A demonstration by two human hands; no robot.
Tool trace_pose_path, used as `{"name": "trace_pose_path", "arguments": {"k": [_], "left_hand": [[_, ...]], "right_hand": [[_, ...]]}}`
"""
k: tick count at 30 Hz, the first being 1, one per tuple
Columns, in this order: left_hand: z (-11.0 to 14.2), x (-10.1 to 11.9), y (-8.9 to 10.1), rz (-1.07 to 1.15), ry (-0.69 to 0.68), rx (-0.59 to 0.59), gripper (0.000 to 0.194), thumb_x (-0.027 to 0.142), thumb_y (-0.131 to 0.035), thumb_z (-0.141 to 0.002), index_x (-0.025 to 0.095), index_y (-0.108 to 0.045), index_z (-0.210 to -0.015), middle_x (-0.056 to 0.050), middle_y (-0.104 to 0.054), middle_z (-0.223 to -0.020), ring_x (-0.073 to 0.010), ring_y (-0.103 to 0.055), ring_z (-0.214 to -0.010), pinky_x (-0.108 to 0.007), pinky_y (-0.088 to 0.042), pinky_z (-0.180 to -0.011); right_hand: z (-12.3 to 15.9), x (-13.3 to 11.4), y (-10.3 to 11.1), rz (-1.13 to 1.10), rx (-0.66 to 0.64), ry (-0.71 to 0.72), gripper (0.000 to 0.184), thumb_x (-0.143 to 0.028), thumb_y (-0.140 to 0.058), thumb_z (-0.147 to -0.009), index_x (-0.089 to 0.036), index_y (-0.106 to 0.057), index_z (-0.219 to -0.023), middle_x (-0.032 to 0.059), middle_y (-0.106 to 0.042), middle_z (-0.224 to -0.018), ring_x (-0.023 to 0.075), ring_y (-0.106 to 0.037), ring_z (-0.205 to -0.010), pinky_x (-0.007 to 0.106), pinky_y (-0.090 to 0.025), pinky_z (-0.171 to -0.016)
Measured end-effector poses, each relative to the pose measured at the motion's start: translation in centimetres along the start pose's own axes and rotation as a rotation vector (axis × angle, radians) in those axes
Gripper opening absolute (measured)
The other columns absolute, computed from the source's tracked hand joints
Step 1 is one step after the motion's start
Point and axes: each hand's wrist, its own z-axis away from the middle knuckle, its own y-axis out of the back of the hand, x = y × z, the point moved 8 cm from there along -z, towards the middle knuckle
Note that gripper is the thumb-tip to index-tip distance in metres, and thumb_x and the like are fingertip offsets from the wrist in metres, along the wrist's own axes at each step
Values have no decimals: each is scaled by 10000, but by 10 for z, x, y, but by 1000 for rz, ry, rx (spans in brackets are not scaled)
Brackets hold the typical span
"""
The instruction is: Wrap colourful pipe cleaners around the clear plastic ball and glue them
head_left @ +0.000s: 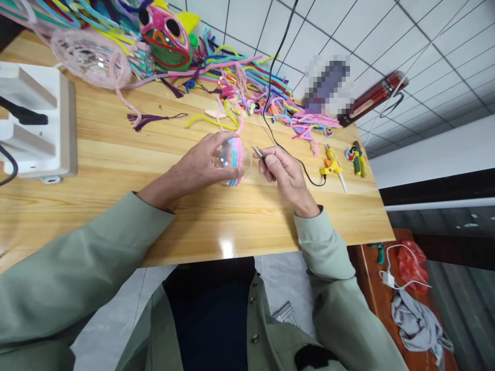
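Note:
My left hand [209, 159] grips a clear plastic ball [247, 164] from its left side, thumb and fingers spread around it. Fuzzy pipe cleaners [235, 159] in pink, blue and white run as a striped band around the ball. Just right of the ball, my right hand [281, 172] is closed on a small metal tool with a narrow tip [257, 151]; its exact kind is hidden by the fingers. The tip points toward the ball, close beside it. Behind the ball, yellow and pink pipe cleaners [216, 122] lie on the wooden table [185, 226].
A white power strip [46, 123] stands at left. Along the tiled wall lie piled pipe cleaners [255, 77] and a decorated ball [166, 46]. A yellow glue gun [331, 164], its black cord crossing the table, and pliers [359, 159] lie at right, near a dark red cylinder [373, 98].

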Motion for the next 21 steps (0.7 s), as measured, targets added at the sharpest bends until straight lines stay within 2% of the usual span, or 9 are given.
{"name": "trace_pose_path", "arguments": {"k": [6,9,13,18,21], "left_hand": [[1,0,1,3,6,-3,859,508,-879,-790,269,-658,-1585,-112,-659,-1600,-367,-688,-1367,-547,-603,-1202],[1,-1,1,-2,32,-7,885,525,-881,-788,254,-645,-1596,-121,-655,-1605,-373,-696,-1365,-554,-606,-1202],[2,-1,2,-11,48,-9,919,546,-887,-782,240,-629,-1609,-137,-661,-1601,-376,-704,-1355,-562,-609,-1199],[2,-1,2,-45,46,2,914,557,-885,-785,244,-638,-1607,-143,-667,-1586,-381,-708,-1356,-562,-606,-1202],[2,-1,2,-41,40,1,919,566,-883,-785,247,-637,-1610,-138,-664,-1599,-383,-699,-1374,-562,-601,-1211]], "right_hand": [[-6,18,-2,-335,46,-137,523,-763,-751,-1039,-242,-703,-1058,-36,-704,-767,115,-569,-551,275,-507,-563],[-7,21,-2,-414,58,-173,538,-770,-789,-989,-242,-691,-1021,-47,-683,-728,109,-528,-502,266,-433,-489],[-6,18,3,-365,127,-175,517,-750,-813,-984,-244,-710,-986,-89,-567,-637,87,-421,-469,256,-301,-473],[-4,15,6,-268,180,-176,602,-820,-780,-983,-231,-710,-879,-64,-588,-650,90,-468,-530,257,-383,-552],[-4,17,8,-226,199,-189,665,-871,-763,-956,-225,-708,-811,-53,-578,-641,98,-472,-560,255,-384,-562]]}}
